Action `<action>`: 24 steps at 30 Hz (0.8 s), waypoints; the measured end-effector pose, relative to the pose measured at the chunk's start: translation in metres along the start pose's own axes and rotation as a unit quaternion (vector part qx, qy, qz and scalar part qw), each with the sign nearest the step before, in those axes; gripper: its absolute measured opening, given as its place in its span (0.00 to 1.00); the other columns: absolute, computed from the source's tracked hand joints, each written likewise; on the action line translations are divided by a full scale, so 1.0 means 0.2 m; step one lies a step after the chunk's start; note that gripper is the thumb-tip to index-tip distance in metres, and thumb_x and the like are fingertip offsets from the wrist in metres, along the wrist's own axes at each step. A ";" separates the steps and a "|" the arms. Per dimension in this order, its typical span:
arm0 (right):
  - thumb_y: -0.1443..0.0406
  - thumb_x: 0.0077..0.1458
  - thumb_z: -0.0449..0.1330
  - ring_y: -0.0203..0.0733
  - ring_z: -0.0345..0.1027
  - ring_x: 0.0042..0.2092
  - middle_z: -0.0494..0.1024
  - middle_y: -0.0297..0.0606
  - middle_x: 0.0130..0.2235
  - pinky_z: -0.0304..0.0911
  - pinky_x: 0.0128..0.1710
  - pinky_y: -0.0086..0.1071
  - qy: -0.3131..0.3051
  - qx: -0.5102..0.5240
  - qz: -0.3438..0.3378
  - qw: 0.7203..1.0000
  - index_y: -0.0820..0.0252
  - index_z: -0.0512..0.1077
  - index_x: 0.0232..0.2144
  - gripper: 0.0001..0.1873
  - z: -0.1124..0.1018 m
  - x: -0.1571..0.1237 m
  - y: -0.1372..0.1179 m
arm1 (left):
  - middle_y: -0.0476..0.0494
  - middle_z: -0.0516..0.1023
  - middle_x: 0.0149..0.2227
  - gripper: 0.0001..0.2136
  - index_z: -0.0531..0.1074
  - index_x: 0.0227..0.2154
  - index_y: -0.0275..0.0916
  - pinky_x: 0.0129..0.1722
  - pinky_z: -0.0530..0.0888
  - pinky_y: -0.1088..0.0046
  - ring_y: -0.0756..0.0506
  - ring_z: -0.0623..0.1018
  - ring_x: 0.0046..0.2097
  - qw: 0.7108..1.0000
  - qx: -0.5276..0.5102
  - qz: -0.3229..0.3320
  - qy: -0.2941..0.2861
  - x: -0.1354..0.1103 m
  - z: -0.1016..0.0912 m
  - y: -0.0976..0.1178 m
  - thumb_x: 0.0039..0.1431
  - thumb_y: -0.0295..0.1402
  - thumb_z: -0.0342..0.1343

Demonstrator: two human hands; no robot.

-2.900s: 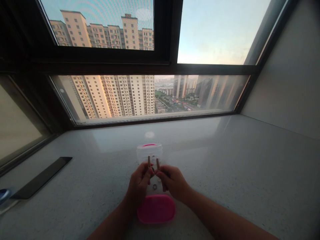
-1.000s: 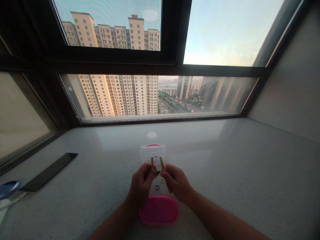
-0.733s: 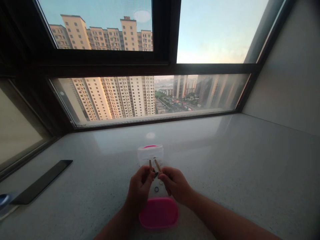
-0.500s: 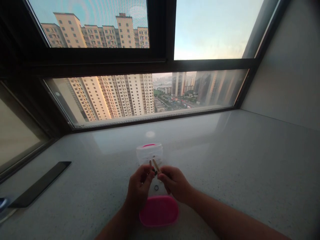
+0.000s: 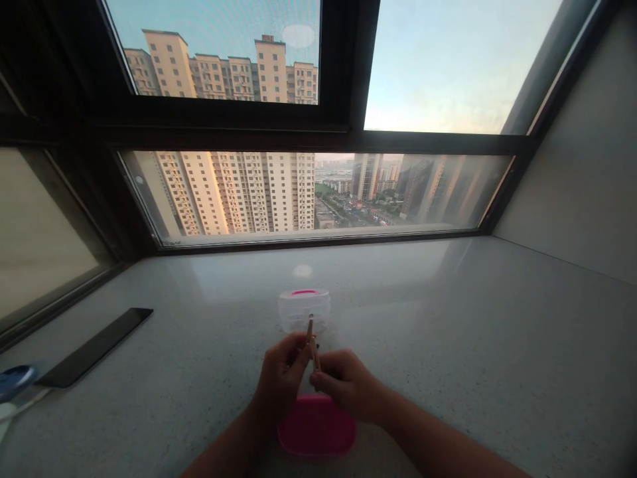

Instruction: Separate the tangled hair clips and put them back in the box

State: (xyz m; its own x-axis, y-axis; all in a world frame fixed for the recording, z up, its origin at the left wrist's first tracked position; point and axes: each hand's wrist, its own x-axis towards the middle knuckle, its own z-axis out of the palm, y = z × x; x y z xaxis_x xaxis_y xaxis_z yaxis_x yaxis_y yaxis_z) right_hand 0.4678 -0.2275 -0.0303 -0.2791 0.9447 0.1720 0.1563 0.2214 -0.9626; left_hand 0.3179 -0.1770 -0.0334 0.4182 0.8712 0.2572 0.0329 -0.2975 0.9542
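My left hand (image 5: 279, 380) and my right hand (image 5: 344, 386) meet low in the middle of the view, both pinched closed. Between the fingertips stand thin brass-coloured sticks (image 5: 310, 337), pressed together and pointing up and away from me. What they are is too small to tell. Just beyond the hands sits a small clear plastic tub (image 5: 303, 309) with pink showing at its top. A pink oval lid (image 5: 316, 430) lies flat on the counter under my wrists.
The grey speckled counter (image 5: 448, 332) runs to a wide window (image 5: 318, 192) at the back and a wall at the right. A flat black slab (image 5: 94, 345) lies at the left, with a blue object (image 5: 14, 382) at the left edge.
The two sticks stood apart in a V, one in each hand; now they are together. My right hand has dropped slightly toward me. The small ring on the counter is now hidden.
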 end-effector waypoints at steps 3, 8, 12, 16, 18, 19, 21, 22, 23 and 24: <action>0.58 0.54 0.56 0.29 0.48 0.21 0.57 0.28 0.19 0.45 0.20 0.24 0.011 0.042 0.008 0.999 0.64 0.69 0.23 0.15 0.00 0.00 0.01 | 0.49 0.72 0.25 0.13 0.71 0.38 0.36 0.21 0.64 0.79 0.53 0.65 0.22 1.000 -0.009 -0.021 0.021 0.02 0.00 -0.02 0.57 0.39 0.52; 0.56 0.54 0.56 0.29 0.48 0.18 0.58 0.26 0.16 0.45 0.18 0.24 0.076 0.075 0.005 0.994 0.64 0.69 0.24 0.17 -0.01 0.01 0.06 | 0.47 0.75 0.30 0.12 0.69 0.38 0.36 0.21 0.64 0.78 0.54 0.64 0.21 0.999 -0.003 -0.029 0.038 0.03 0.00 -0.05 0.58 0.40 0.51; 0.55 0.54 0.56 0.29 0.48 0.18 0.57 0.26 0.16 0.45 0.18 0.24 0.114 0.063 -0.001 0.991 0.64 0.69 0.24 0.18 -0.01 0.02 0.09 | 0.49 0.72 0.27 0.11 0.69 0.37 0.36 0.20 0.62 0.79 0.54 0.63 0.21 0.999 -0.011 -0.023 0.031 0.02 0.00 -0.05 0.59 0.39 0.50; 0.55 0.54 0.56 0.29 0.48 0.18 0.57 0.26 0.17 0.46 0.19 0.24 0.105 0.068 -0.003 0.992 0.63 0.68 0.24 0.17 -0.01 0.03 0.08 | 0.51 0.69 0.25 0.10 0.69 0.38 0.36 0.21 0.61 0.80 0.54 0.62 0.22 1.000 -0.010 -0.023 0.016 0.03 0.00 -0.06 0.59 0.38 0.50; 0.55 0.54 0.57 0.29 0.48 0.19 0.57 0.26 0.17 0.46 0.20 0.24 0.101 0.076 -0.009 0.992 0.63 0.68 0.24 0.16 -0.01 0.03 0.07 | 0.51 0.68 0.25 0.11 0.69 0.39 0.36 0.21 0.61 0.80 0.54 0.62 0.22 1.000 -0.009 -0.025 0.013 0.03 0.00 -0.07 0.59 0.37 0.50; 0.56 0.55 0.56 0.29 0.48 0.20 0.57 0.26 0.18 0.46 0.21 0.24 0.100 0.079 -0.013 0.992 0.63 0.68 0.24 0.16 -0.01 0.03 0.07 | 0.51 0.68 0.25 0.11 0.69 0.40 0.36 0.21 0.61 0.80 0.54 0.62 0.22 1.000 -0.010 -0.027 0.012 0.03 0.00 -0.07 0.59 0.37 0.50; 0.57 0.55 0.56 0.30 0.48 0.22 0.58 0.27 0.19 0.47 0.22 0.25 0.101 0.081 -0.025 0.991 0.63 0.69 0.24 0.15 -0.01 0.03 0.06 | 0.52 0.67 0.25 0.12 0.68 0.41 0.36 0.22 0.60 0.80 0.54 0.62 0.23 0.999 -0.015 -0.030 0.010 0.03 0.00 -0.07 0.59 0.37 0.50; 0.57 0.55 0.56 0.30 0.48 0.23 0.58 0.28 0.20 0.47 0.23 0.25 0.102 0.079 -0.032 0.991 0.64 0.69 0.24 0.15 -0.01 0.03 0.06 | 0.52 0.66 0.25 0.11 0.68 0.41 0.36 0.22 0.60 0.80 0.54 0.62 0.23 0.999 -0.017 -0.031 0.010 0.03 0.00 -0.06 0.59 0.37 0.50; 0.58 0.55 0.56 0.31 0.49 0.24 0.59 0.28 0.21 0.47 0.24 0.25 0.101 0.076 -0.038 0.991 0.64 0.69 0.24 0.15 -0.01 0.03 0.06 | 0.52 0.66 0.25 0.11 0.68 0.41 0.36 0.22 0.60 0.80 0.54 0.62 0.23 0.999 -0.016 -0.032 0.010 0.03 0.00 -0.06 0.59 0.37 0.50; 0.58 0.55 0.56 0.31 0.49 0.25 0.59 0.29 0.22 0.48 0.25 0.25 0.101 0.071 -0.044 0.991 0.64 0.70 0.24 0.15 -0.01 0.04 0.05 | 0.52 0.66 0.25 0.11 0.68 0.40 0.36 0.22 0.60 0.80 0.54 0.62 0.23 0.999 -0.014 -0.033 0.010 0.03 0.00 -0.05 0.59 0.36 0.50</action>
State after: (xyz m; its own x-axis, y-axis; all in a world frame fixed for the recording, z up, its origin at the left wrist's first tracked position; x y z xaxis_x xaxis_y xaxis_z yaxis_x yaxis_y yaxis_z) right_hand 0.4694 -0.2178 -0.0391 -0.0884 0.9558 0.2806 0.0017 0.2818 -0.9595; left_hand 0.3200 -0.1685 -0.0414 0.3985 0.8958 0.1970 0.0337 -0.2289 0.9729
